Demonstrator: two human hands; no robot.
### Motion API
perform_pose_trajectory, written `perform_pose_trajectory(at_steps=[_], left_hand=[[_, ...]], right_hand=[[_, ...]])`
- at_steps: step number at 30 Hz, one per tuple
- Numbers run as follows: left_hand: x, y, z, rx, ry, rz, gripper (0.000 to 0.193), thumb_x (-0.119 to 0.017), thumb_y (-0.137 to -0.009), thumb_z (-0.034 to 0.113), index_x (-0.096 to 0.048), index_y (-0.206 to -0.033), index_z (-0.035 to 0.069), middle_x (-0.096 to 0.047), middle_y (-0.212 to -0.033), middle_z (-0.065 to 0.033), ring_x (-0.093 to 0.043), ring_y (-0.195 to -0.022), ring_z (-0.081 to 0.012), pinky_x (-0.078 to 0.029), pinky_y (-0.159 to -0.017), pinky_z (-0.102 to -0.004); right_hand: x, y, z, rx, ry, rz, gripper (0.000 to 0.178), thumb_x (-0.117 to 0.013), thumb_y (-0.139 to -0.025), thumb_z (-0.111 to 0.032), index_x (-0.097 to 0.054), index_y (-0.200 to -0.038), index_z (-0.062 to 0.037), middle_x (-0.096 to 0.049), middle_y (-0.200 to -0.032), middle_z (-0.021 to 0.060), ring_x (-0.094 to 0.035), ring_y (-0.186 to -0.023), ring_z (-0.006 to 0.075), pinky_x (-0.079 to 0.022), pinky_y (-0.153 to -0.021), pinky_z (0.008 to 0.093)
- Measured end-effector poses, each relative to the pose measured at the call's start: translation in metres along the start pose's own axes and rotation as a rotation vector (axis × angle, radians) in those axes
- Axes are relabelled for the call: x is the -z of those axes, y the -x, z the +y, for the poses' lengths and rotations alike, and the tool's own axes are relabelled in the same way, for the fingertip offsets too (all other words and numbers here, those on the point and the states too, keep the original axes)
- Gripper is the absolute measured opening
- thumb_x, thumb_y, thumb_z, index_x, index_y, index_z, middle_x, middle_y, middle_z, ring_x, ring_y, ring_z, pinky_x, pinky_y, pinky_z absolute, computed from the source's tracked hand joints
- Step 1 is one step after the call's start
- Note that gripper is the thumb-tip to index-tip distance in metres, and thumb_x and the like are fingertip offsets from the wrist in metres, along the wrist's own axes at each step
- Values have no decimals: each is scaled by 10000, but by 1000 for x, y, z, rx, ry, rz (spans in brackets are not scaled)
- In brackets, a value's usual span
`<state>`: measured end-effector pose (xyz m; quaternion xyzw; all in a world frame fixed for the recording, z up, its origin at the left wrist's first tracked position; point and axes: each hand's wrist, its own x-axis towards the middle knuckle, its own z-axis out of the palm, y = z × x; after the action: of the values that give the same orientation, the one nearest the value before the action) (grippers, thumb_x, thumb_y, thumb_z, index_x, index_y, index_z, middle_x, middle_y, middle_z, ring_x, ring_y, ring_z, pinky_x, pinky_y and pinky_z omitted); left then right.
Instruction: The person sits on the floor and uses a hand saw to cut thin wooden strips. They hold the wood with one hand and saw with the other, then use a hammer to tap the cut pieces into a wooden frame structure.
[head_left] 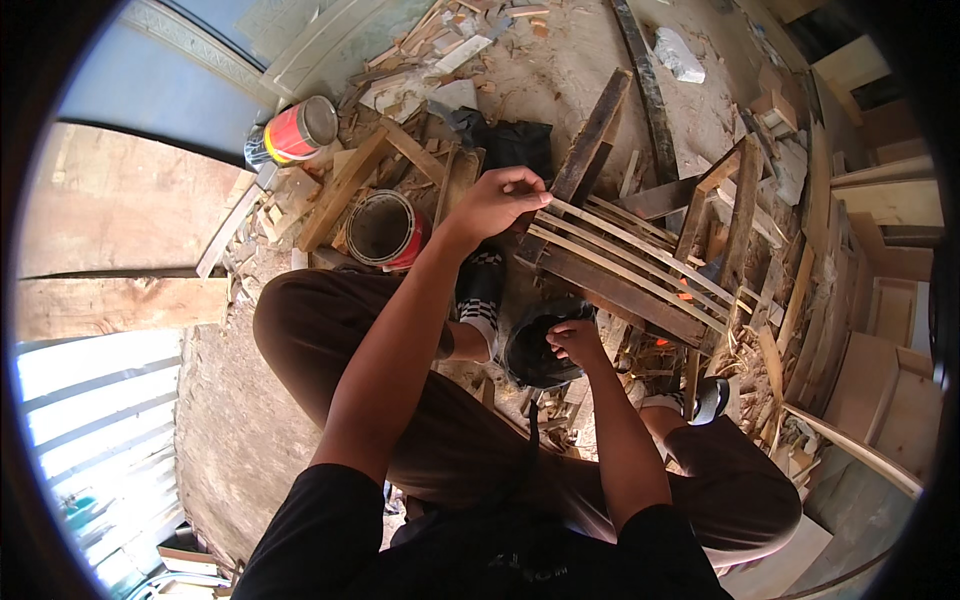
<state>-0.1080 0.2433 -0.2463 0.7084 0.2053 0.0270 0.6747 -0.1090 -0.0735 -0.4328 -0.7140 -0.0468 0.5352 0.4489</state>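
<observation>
Pinched fingers of my left hand (pixel 503 203) are at the near-left end of a thin pale wooden strip (pixel 640 250). Several such strips lie side by side across a dark wooden frame (pixel 625 290), which stands on the ground in front of me. My right hand (pixel 572 342) is closed over a black, bowl-like container (pixel 535 352) between my legs. What its fingers hold, if anything, is too small to make out.
A red open can (pixel 385 230) stands left of my left hand, with a red and yellow can (pixel 303 130) farther back. Wood offcuts and scraps litter the ground. A long dark beam (pixel 648 90) lies beyond the frame; wooden boards (pixel 120 200) are at the left.
</observation>
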Motion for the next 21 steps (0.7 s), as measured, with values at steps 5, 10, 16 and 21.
perform_pose_trajectory(at_steps=[5,10,16,21], left_hand=[[1,1,2,84,45,-37,193,-796,-942,213,-724,-1020,51,-680,-841,12,-589,-714,-68,-470,-626,-259],[-2,1,2,91,57,-18,194,-807,-930,208,-725,-1013,53,-699,-867,4,-605,-745,-74,-479,-644,-259],[5,1,2,123,137,-33,211,-817,-919,221,-718,-1024,68,-696,-901,5,-607,-769,-80,-472,-652,-264],[-2,9,18,128,125,-25,209,-816,-917,244,-714,-1020,94,-666,-892,25,-585,-764,-77,-460,-650,-259]], right_hand=[[1,4,-4,-51,-92,-16,217,-800,-901,-72,-736,-1063,58,-755,-893,130,-731,-735,182,-627,-614,325],[8,27,-26,-41,-98,-182,147,-763,-930,-56,-709,-1020,46,-729,-877,110,-730,-744,185,-626,-653,324],[2,120,-181,69,5,-562,50,-710,-944,32,-699,-990,49,-698,-823,108,-709,-702,178,-622,-649,339],[14,152,-258,568,-138,-228,104,-753,-908,28,-731,-1010,30,-728,-830,110,-706,-695,158,-583,-630,295]])
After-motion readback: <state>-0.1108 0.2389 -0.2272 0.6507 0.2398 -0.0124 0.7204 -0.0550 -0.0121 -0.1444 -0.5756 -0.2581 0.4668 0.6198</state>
